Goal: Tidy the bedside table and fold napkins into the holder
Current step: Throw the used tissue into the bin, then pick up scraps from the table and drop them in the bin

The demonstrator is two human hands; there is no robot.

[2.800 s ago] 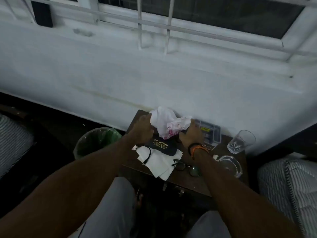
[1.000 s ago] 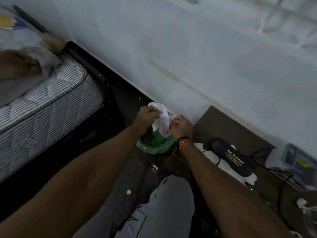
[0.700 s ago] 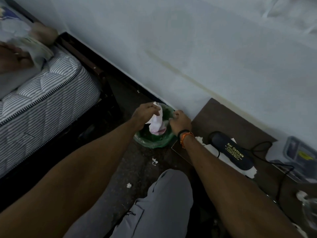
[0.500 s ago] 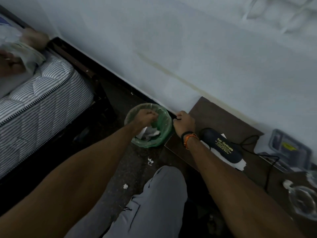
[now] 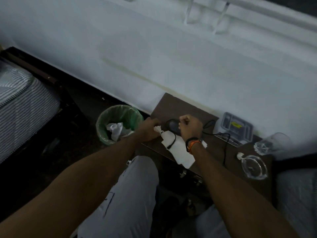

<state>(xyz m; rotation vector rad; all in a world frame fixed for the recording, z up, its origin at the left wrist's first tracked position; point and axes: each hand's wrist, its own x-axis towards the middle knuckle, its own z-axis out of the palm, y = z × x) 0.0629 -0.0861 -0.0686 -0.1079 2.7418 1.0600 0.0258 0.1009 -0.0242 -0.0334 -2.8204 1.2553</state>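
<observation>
The dark bedside table (image 5: 173, 107) stands against a white wall (image 5: 154, 48). Flat napkins (image 5: 178, 150) lie on it. The green-lined bin (image 5: 118, 122) holds crumpled paper (image 5: 114, 128). Left hand (image 5: 149, 128) pinches a small white scrap (image 5: 157, 129); right hand (image 5: 191, 127) is clenched.

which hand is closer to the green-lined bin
Left. The left hand is at the table's left edge, just right of the bin. The right hand is farther right, over the dark case.
</observation>
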